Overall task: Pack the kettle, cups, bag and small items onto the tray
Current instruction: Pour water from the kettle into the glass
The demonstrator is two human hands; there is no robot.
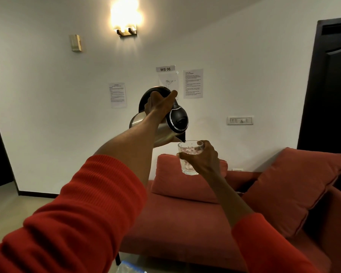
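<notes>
Steel kettle [161,123], gripped by left hand [159,104], tips over right-held glass [190,157]; a wobble could spill onto sofa [185,223].

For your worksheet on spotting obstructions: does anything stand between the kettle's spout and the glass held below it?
Nothing visible does. The left hand tilts the kettle so that its spout sits right over the open rim of the glass, which the right hand holds just beneath it.

Head view — forward, slightly upward
</notes>
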